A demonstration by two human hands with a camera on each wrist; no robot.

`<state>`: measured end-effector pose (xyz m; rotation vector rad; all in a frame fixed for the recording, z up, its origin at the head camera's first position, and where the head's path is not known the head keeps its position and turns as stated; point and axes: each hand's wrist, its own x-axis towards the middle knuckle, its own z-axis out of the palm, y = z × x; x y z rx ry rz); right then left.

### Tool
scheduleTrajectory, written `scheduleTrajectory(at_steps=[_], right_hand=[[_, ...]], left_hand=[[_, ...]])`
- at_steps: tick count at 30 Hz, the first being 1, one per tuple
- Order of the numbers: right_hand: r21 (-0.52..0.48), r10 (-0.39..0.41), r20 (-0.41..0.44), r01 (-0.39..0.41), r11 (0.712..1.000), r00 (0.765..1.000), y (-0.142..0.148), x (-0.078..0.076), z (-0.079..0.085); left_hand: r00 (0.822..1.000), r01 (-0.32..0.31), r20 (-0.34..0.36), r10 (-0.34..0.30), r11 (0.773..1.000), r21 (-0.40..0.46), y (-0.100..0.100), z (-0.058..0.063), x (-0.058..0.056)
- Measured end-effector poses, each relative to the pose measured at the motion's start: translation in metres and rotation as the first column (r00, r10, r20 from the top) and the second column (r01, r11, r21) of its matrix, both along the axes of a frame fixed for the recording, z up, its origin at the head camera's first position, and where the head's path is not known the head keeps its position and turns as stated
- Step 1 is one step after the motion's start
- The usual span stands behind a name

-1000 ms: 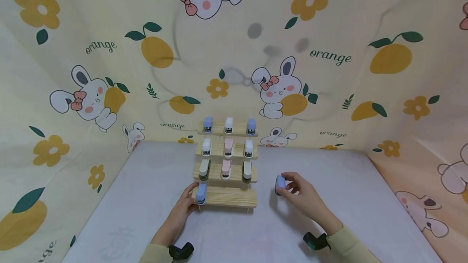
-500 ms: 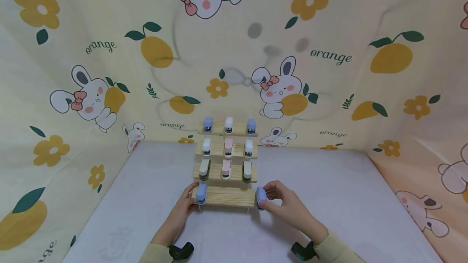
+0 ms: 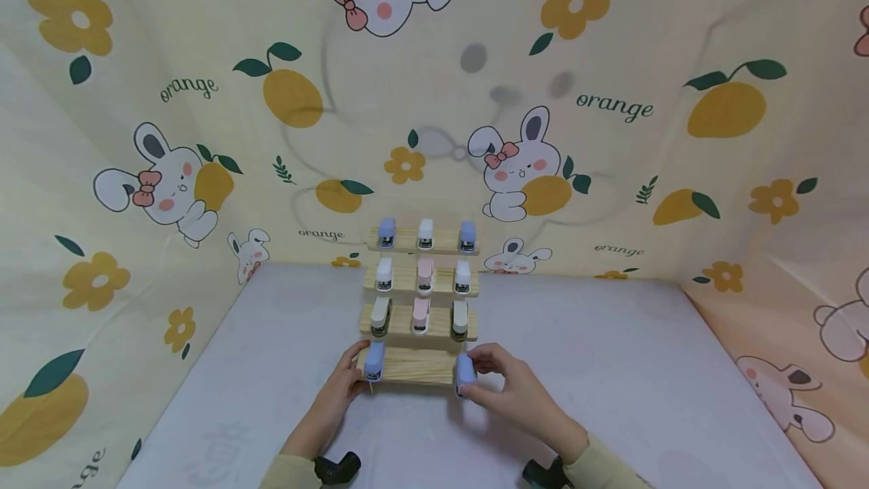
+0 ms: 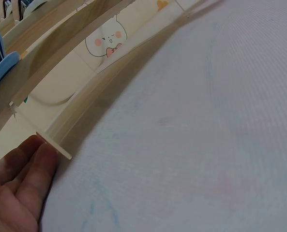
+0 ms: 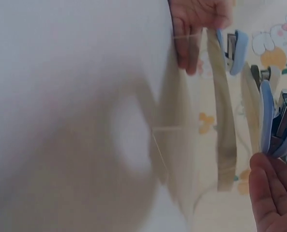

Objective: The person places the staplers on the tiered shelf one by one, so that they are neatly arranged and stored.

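My right hand (image 3: 505,379) pinches a blue mini stapler (image 3: 465,370) between thumb and fingers at the right end of the lowest step of a wooden stepped display stand (image 3: 419,366). In the right wrist view the stapler (image 5: 267,118) is beside the shelf board; contact with it is hard to tell. My left hand (image 3: 336,389) holds the stand's left end, its fingertips at a thin clear support (image 4: 58,147) in the left wrist view. Another blue stapler (image 3: 374,362) stands at the left of the lowest step.
Three higher steps carry rows of small staplers: blue ones (image 3: 467,236) and a white one on top, white and pink (image 3: 425,275) below, then grey-white (image 3: 459,319) and pink. A white cloth (image 3: 611,376) covers the table, and a printed curtain (image 3: 434,96) hangs behind.
My right hand has carried the blue stapler leftward, from the tabletop's right side to the lowest step's right end. My left hand has stayed at the stand's left end.
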<state>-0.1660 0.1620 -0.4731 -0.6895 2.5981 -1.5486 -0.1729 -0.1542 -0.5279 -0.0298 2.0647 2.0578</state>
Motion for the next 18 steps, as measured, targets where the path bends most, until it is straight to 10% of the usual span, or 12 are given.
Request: scheduleTrajectory(at_steps=[18], right_hand=[[-0.039,0.072,-0.004,-0.072,0.997,0.997,-0.052,0.006,-0.01]], left_hand=[[1.0,-0.002,0.029,0.002,1.0,0.006,-0.001,-0.001,-0.002]])
